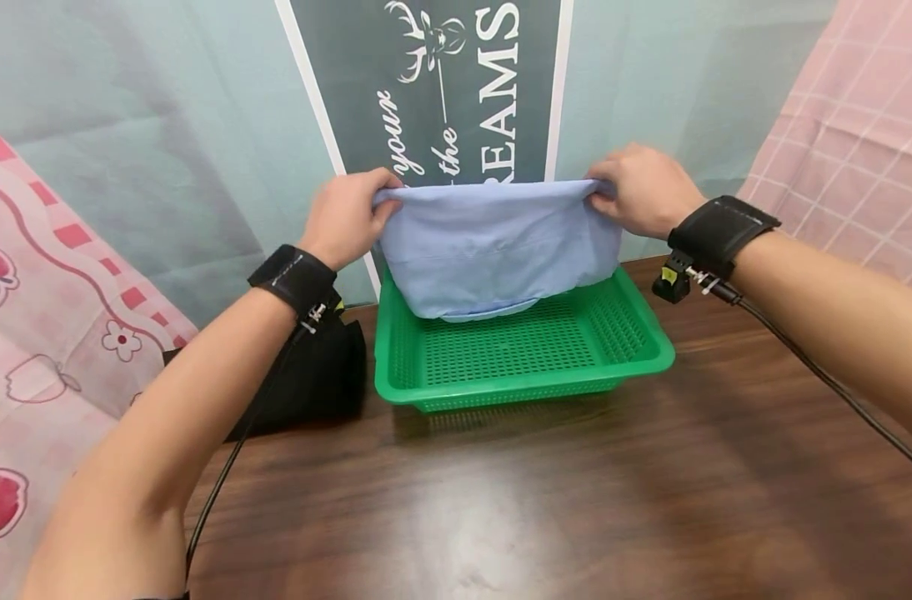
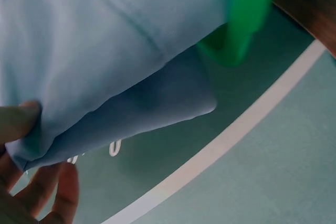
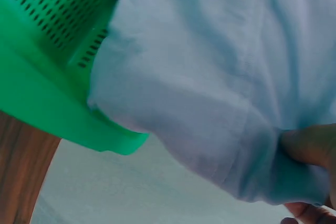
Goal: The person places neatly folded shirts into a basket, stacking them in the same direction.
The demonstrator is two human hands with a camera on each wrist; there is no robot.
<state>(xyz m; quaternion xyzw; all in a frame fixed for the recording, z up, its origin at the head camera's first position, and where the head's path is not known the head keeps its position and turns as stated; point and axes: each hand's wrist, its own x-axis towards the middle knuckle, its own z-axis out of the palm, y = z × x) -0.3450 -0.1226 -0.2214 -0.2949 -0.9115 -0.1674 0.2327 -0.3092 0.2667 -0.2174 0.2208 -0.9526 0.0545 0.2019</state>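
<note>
Grip, both hands: clamped on cloth. L hand (image 1: 354, 212) pinches blue cloth (image 1: 493, 246) at its 10 o'clock corner, thumb on near face, fingers behind. R hand (image 1: 643, 190) pinches same cloth at its 2 o'clock corner, thumb likewise on near side.

Pos. of cloth rel. to grip: top edge runs nearly level betw. hands; body hangs toward 6 o'clock. From L hand it lies approx. 4 o'clock; from R hand, approx. 8 o'clock. L wrist view: cloth spreads from thumb toward 1 o'clock, w/ a darker layer below the front one. R wrist view: cloth spreads from thumb toward 10 o'clock, seam visible.

Green basket (image 1: 527, 386): directly at 6 o'clock of both hands, perforated, on brown table (image 1: 463, 500). Cloth hangs over its 12 o'clock part; lower edge appears below rim level, though contact w/ basket floor can't be confirmed from this angle.

Surroundings: black item (image 1: 313, 375) at basket's 9 o'clock, just beside it. Dark panel (image 1: 433, 83) w/ white lettering & deer head at 12 o'clock, behind cloth. Pink sheet w/ white grid (image 1: 876, 108) at approx. 2 o'clock of R hand.
</note>
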